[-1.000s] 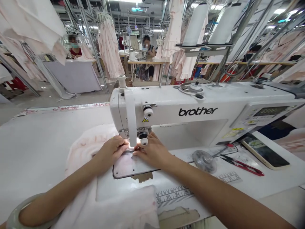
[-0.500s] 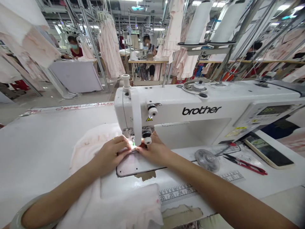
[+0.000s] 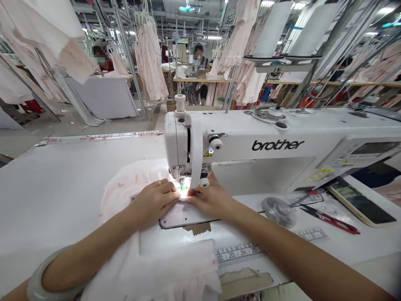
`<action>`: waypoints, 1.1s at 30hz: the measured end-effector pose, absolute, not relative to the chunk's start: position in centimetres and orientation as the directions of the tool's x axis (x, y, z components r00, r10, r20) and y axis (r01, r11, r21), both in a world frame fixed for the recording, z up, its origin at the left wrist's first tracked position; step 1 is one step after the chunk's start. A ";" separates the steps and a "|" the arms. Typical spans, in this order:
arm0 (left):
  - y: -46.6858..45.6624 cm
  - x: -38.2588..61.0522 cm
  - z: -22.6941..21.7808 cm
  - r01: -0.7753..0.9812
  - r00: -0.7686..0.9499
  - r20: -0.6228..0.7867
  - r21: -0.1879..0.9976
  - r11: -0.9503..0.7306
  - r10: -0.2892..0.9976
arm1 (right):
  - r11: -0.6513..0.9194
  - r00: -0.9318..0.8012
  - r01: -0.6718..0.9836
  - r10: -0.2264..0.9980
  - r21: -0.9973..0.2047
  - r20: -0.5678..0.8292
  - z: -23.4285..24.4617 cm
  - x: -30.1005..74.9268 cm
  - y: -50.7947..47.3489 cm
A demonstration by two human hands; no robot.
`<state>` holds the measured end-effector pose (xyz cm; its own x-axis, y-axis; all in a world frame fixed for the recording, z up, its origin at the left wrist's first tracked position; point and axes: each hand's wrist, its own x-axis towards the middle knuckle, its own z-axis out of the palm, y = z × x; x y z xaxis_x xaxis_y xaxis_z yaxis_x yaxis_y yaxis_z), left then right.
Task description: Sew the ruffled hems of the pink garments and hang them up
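Note:
Pale pink-and-white fabric [image 3: 125,179] lies under the head of a white sewing machine [image 3: 232,133] and drapes toward me over the table's front. My left hand [image 3: 156,198] is closed on the fabric's edge, just left of the lit needle area. On the other side of the needle, my right hand [image 3: 211,198] pinches the same edge, partly behind the machine's thread-tension knob. Both sets of fingertips are close together by the presser foot [image 3: 182,186]. The glare there hides the stitch line.
Right of my hands lie a clear round disc [image 3: 278,212], red-handled thread snips [image 3: 332,218] and a phone [image 3: 361,200]. A printed ruler [image 3: 241,253] runs along the table. Thread cones [image 3: 272,29] stand above. Garments [image 3: 150,62] hang behind, where other people sit at machines.
The view has shifted slightly, so the machine and hands appear farther right. Both hands stay on the fabric beside the needle, with little movement relative to the machine.

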<state>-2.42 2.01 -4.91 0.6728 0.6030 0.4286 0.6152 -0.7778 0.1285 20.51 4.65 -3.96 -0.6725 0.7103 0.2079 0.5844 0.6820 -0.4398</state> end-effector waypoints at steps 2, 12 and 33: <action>1.9 -2.4 -4.8 0.614 0.684 0.423 0.104 -0.782 0.594 | 0.746 -0.682 0.542 0.660 -0.388 0.316 -4.3 21.3 5.0; 1.7 -1.9 -4.9 0.696 0.588 0.382 0.210 -0.687 0.713 | 0.860 -0.745 0.479 0.503 -0.174 0.438 -5.1 21.4 4.9; 2.0 -2.0 -5.2 0.641 0.632 0.450 0.156 -0.752 0.631 | 0.877 -0.824 0.437 0.301 0.201 0.480 -5.5 20.1 5.0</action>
